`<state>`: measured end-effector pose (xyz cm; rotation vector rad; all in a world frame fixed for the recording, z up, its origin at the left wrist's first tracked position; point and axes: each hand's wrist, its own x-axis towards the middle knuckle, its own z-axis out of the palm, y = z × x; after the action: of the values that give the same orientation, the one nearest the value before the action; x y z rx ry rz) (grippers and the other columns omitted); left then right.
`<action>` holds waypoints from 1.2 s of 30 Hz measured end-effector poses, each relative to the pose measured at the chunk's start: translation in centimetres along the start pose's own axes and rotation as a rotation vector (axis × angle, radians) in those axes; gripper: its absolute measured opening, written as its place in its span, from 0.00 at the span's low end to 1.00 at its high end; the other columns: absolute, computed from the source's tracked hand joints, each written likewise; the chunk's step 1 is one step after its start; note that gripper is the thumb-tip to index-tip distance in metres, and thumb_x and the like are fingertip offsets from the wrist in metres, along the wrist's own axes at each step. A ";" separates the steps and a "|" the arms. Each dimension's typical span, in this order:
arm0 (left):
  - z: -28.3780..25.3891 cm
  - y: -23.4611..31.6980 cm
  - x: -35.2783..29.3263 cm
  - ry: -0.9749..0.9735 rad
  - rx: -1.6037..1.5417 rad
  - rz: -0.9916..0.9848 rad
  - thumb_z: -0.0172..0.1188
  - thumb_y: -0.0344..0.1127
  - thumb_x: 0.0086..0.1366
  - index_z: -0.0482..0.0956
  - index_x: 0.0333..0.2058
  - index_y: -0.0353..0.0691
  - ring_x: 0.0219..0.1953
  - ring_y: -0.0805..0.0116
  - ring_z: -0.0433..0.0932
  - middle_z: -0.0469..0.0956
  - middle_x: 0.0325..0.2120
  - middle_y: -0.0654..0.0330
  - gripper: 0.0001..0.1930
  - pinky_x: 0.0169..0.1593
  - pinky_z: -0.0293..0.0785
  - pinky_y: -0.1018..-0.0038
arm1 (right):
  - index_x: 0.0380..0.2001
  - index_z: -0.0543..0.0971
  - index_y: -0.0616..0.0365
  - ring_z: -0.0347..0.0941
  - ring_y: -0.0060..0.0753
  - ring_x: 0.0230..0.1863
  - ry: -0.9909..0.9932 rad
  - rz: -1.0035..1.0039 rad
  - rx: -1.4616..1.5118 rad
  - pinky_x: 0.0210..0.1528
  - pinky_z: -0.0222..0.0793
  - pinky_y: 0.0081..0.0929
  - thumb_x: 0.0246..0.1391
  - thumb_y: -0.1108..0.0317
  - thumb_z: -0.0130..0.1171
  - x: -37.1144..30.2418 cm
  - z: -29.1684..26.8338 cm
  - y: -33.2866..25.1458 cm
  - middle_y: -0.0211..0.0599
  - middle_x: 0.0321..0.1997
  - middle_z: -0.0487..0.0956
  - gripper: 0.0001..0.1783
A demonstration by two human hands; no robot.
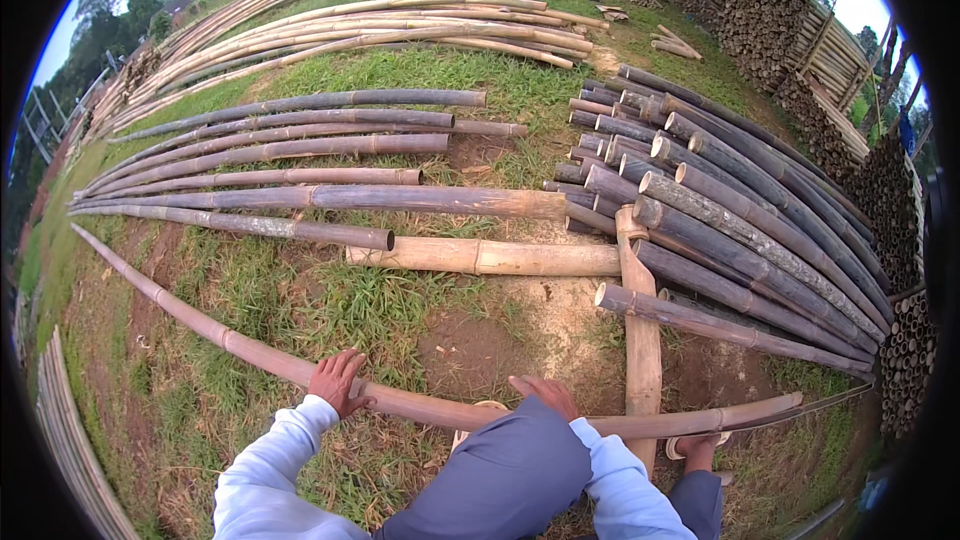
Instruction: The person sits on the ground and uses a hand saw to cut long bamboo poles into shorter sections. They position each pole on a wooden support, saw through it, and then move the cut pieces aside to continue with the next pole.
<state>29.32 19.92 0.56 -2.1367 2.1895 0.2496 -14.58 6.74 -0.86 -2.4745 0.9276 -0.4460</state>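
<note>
A long reddish-brown bamboo pole point(240, 345) runs across in front of me, from the far left to the lower right. My left hand point(338, 384) grips it from above, fingers over its far side and the thumb apart on the near side. Just beyond my bent knee point(510, 460) is my right hand point(548, 396), close to the same pole. The knee and sleeve partly hide that hand, so its grip does not show. Farther right, the pole crosses a pale wooden post point(643, 360) lying on the ground. My sandalled foot point(697, 447) is beside the pole there.
Several dark bamboo poles point(330, 197) lie side by side at the left, some resting across a pale bamboo length point(480, 256). A pile of dark poles point(740, 210) fills the right. Pale poles point(400, 32) and stacked cut bamboo point(762, 25) lie farther back.
</note>
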 end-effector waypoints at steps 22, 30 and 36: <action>1.6 0.5 1.6 -0.086 0.076 0.114 0.77 0.60 0.44 0.65 0.66 0.46 0.68 0.50 0.62 0.66 0.64 0.53 0.53 0.73 0.51 0.49 | 0.52 0.73 0.53 0.81 0.54 0.51 -0.485 0.207 -0.023 0.50 0.74 0.51 0.63 0.56 0.50 3.7 10.2 -1.0 0.50 0.52 0.81 0.19; -4.1 -2.0 -0.4 0.184 -0.139 0.136 0.62 0.67 0.59 0.59 0.70 0.35 0.67 0.40 0.63 0.65 0.65 0.41 0.51 0.71 0.51 0.45 | 0.48 0.75 0.56 0.83 0.55 0.44 -0.326 0.159 -0.123 0.45 0.77 0.48 0.48 0.64 0.69 1.4 -0.4 2.7 0.48 0.40 0.84 0.23; -3.7 -8.6 -10.1 0.304 0.148 -0.245 0.74 0.63 0.52 0.66 0.68 0.42 0.66 0.41 0.67 0.72 0.61 0.43 0.51 0.65 0.68 0.50 | 0.54 0.73 0.47 0.76 0.47 0.57 -0.407 0.498 -0.349 0.60 0.67 0.48 0.44 0.69 0.70 -10.5 -11.9 12.2 0.38 0.51 0.80 0.31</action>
<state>38.46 29.10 5.31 -2.4586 1.9752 -0.2598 -33.94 2.16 1.41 -2.3587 1.4674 0.4006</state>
